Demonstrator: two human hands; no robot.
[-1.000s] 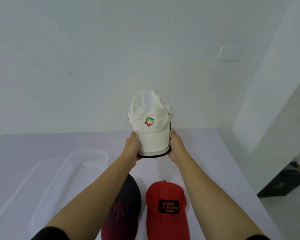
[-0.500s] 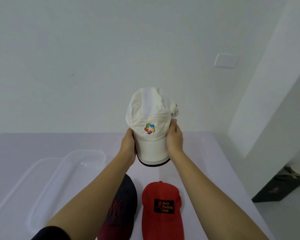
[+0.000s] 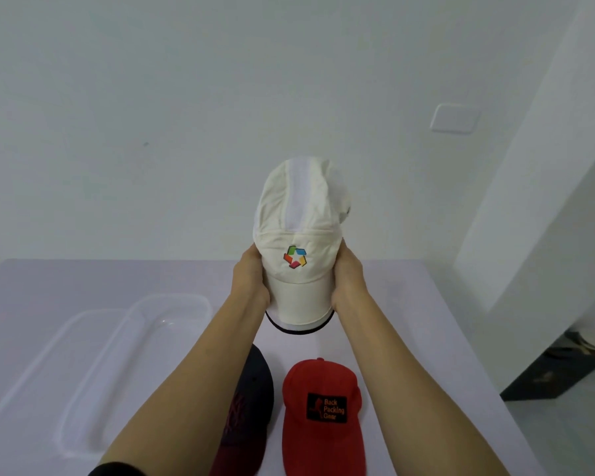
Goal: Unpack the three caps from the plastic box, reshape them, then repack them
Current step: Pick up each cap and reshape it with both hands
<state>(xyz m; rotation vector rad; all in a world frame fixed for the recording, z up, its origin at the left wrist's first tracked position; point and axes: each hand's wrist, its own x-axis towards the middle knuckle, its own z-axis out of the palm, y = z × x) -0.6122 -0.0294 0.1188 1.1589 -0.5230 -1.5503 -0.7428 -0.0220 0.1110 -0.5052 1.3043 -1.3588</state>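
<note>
Held up clear of the bench (image 3: pixel 409 321): white cap (image 3: pixel 299 214), brim toward camera, gripped at either side of the crown by left hand (image 3: pixel 249 281) and right hand (image 3: pixel 349 280), fingers (image 3: pixel 345 257) curled round it. Lying on bench below: dark cap (image 3: pixel 255 389) and red cap (image 3: pixel 323 417), side by side. Standing at left: plastic box (image 3: pixel 172 300), beside its lid (image 3: pixel 31 372)

The white cap (image 3: pixel 299 235) is held up above the table, crown up and brim hanging down toward the viewer. It has a multicolour logo on the front and a dark edge along the brim, and its crown is rumpled. The left hand (image 3: pixel 249 281) and right hand (image 3: pixel 349 280) grip its sides. The red cap (image 3: pixel 323 420), with a black "Back Packing Gear" patch, lies flat on the table below. The dark cap (image 3: pixel 255 403) lies just left of it, partly under the left forearm. The clear box (image 3: pixel 172 298) sits open and empty further left.
</note>
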